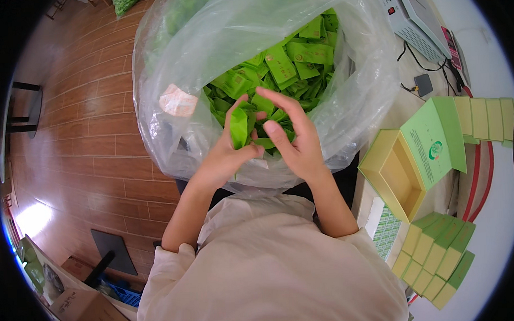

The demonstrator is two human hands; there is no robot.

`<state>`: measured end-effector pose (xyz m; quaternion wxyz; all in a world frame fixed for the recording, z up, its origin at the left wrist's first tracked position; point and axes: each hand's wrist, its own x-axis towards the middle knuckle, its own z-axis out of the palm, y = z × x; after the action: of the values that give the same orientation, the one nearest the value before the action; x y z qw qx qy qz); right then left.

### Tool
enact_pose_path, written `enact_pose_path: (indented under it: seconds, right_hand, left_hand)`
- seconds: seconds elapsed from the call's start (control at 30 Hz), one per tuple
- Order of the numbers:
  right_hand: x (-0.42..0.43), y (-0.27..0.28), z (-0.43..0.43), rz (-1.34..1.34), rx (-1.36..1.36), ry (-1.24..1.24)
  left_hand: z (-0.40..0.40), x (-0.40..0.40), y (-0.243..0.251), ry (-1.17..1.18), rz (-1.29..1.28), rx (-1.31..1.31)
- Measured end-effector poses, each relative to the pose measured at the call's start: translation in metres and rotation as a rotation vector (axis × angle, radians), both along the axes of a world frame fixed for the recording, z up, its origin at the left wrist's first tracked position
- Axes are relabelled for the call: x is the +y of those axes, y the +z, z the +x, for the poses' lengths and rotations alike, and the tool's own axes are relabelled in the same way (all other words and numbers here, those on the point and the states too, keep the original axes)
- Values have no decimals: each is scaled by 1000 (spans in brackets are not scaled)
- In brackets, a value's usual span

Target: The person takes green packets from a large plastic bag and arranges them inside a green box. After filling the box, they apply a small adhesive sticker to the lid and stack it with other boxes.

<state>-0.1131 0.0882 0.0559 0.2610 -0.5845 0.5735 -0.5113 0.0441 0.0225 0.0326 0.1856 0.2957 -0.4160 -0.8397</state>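
Note:
A large clear plastic bag (pixel 365 97) gapes in front of me, filled with small green printed sachets (pixel 310 52). Over its near rim, my left hand (pixel 227 151) holds green sachets (pixel 240 127) between thumb and fingers; how many cannot be told. My right hand (pixel 296 144) hovers just beside it above the pile, thumb and forefinger apart, with nothing plainly in its grasp. Its other fingers are partly hidden. On the table to my right stands an open green and yellow cardboard box (pixel 404 185) with its lid folded back and no contents visible.
Stacked closed boxes (pixel 434 256) sit at the right, and more boxes (pixel 487 116) line up farther back. A grey machine (pixel 422 23) with black cables occupies the far right. A sheet of printed labels (pixel 387 232) lies near the open box. Tiled floor (pixel 108 144) extends leftward, with a brown carton (pixel 90 312) behind.

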Motion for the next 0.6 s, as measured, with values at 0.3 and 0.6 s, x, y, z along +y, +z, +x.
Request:
enact_pose_path:
  seconds: [0.3, 0.6]
  right_hand:
    - [-4, -3, 3, -60, 152, -19]
    - [-11, -6, -6, -13, 16, -114]
  left_hand:
    - [-10, 10, -1, 57, -609, -179]
    - [-13, 3, -8, 98, -427, -8]
